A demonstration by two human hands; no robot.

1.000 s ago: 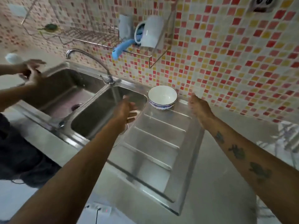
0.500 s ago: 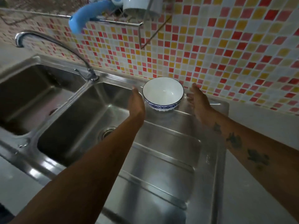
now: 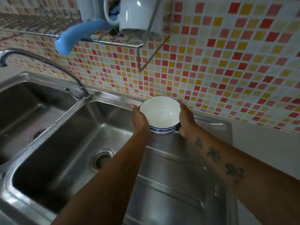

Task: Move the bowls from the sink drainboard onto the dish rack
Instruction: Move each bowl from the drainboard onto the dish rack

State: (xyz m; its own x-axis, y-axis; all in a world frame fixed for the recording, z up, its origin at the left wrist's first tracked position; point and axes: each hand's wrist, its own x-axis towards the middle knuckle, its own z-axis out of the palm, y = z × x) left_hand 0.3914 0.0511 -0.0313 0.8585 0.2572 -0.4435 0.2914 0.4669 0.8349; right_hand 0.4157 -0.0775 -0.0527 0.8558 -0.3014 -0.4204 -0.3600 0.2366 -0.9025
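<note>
Wall dish rack (image 3: 113, 41) sits at 11 o'clock, well above the stainless drainboard (image 3: 178, 184). Blue-banded white bowl (image 3: 159, 115) stands upright at the drainboard's far end, by the tile — round, no long axis. Left hand (image 3: 140, 118) at its 9, right hand (image 3: 186, 120) at 3, both equally near; forearms converge. Fingers curled vs. the bowl wall, cupping it — lift req'd up-left.

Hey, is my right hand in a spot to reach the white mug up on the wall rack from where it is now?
Probably yes. The right hand is pressed against the bowl, and nothing stands between it and the mug on the wall rack above; it would have to let go first.
</note>
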